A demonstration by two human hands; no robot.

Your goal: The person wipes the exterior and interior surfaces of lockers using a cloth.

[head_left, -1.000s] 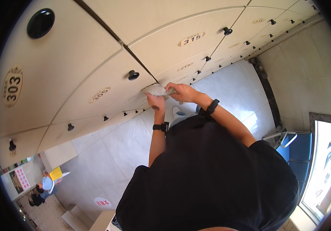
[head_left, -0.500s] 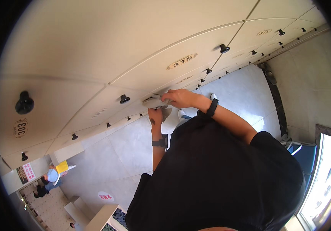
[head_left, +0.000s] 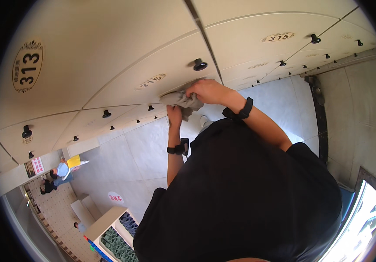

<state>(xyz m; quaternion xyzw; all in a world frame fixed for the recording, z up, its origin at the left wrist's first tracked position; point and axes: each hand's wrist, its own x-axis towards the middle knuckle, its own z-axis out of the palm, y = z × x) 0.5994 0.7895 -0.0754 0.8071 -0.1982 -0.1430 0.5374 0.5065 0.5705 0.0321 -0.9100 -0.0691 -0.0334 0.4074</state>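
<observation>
A crumpled grey-beige cloth (head_left: 182, 101) lies against the cream locker doors (head_left: 122, 94), just below a black knob (head_left: 200, 64). My right hand (head_left: 209, 91) is closed on its upper right side, with the knuckles close to the door. Lower down, my left hand (head_left: 174, 115) pinches the cloth's left part, and a loose fold hangs between the two hands. Some fingertips of both hands are hidden in the fabric. Each wrist wears a black band.
Locker doors with several black knobs run from left to right. Behind me at lower left stands a shelf (head_left: 119, 208) with green and dark blue slippers. People (head_left: 61, 170) are at far left by a yellow item. A bright window (head_left: 362, 218) is at lower right.
My view has shifted along the lockers, whose doors and knobs now sit differently. Both hands still hold the cloth, which is now more bunched and nearer a knob.
</observation>
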